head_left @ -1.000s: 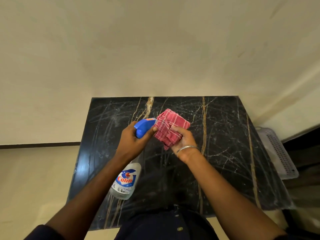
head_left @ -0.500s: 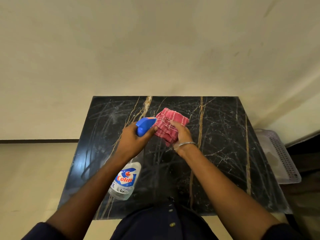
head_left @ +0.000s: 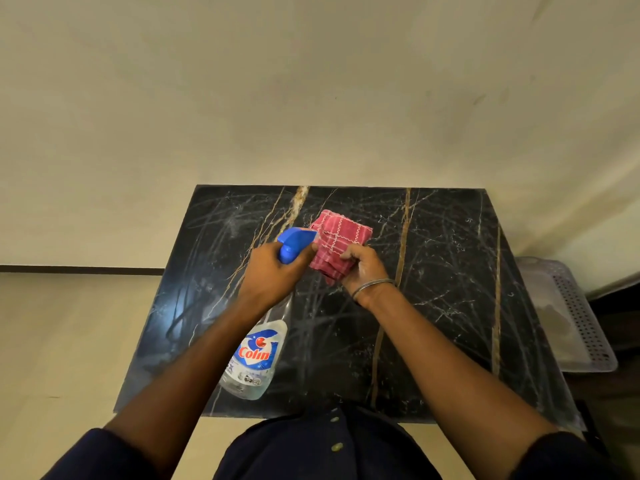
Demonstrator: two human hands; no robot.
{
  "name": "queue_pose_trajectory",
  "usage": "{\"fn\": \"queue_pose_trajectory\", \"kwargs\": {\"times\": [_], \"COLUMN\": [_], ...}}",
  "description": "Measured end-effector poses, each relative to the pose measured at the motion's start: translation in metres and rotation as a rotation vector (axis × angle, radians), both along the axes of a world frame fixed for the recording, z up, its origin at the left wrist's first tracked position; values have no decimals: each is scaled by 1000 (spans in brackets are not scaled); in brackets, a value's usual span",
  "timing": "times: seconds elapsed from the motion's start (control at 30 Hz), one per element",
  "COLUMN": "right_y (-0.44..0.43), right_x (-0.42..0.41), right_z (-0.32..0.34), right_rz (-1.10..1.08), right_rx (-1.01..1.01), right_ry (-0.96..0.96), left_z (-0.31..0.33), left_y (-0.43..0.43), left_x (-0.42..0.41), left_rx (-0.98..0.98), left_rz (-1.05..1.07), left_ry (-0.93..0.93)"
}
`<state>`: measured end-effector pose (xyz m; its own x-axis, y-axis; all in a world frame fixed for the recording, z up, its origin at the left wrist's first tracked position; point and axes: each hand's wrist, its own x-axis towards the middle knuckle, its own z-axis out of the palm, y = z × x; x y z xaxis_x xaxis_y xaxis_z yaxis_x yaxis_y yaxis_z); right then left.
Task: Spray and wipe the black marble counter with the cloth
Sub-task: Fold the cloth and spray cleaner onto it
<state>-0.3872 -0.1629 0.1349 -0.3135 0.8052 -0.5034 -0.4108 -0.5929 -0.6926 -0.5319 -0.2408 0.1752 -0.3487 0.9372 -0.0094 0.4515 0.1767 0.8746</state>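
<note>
The black marble counter (head_left: 443,306) with gold and white veins lies below me against a cream wall. My left hand (head_left: 273,271) grips the neck of a clear Colin spray bottle (head_left: 254,358); its blue trigger head (head_left: 294,242) points at a folded red checked cloth (head_left: 337,242). My right hand (head_left: 363,266), with a metal bangle on the wrist, holds that cloth up above the middle of the counter, right against the nozzle. The cloth's lower edge is hidden behind my fingers.
A perforated pale plastic basket (head_left: 575,313) sits lower down off the counter's right edge. The cream wall (head_left: 311,98) rises right behind the counter. Pale floor (head_left: 69,341) lies to the left. My dark shirt (head_left: 322,445) is at the counter's near edge.
Both hands stay together over the middle of the counter, with bottle and cloth held the same way. The cloth has tilted slightly and the view has shifted a little.
</note>
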Motion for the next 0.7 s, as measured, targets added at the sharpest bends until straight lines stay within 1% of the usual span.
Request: {"fn": "queue_pose_trajectory", "kwargs": {"times": [0.13, 0.27, 0.4, 0.53, 0.7], "right_y": [2, 8, 8, 7, 8], "right_x": [1, -1, -14, -35, -57], "right_z": [-1, -7, -9, -11, -16], "right_rz": [-23, -50, -96, -112, -152], "right_rx": [-19, -19, -32, -32, -42], "right_ry": [-17, -28, -21, -20, -18], "left_z": [0, -5, -8, -1, 2], "left_y": [-3, -3, 2, 16, 30], "left_x": [-4, -17, -29, -43, -64], "left_rx": [32, -28, -51, -58, -48], "left_rz": [43, -83, -145, -148, -131], "left_ry": [-4, 6, 36, 0, 78]}}
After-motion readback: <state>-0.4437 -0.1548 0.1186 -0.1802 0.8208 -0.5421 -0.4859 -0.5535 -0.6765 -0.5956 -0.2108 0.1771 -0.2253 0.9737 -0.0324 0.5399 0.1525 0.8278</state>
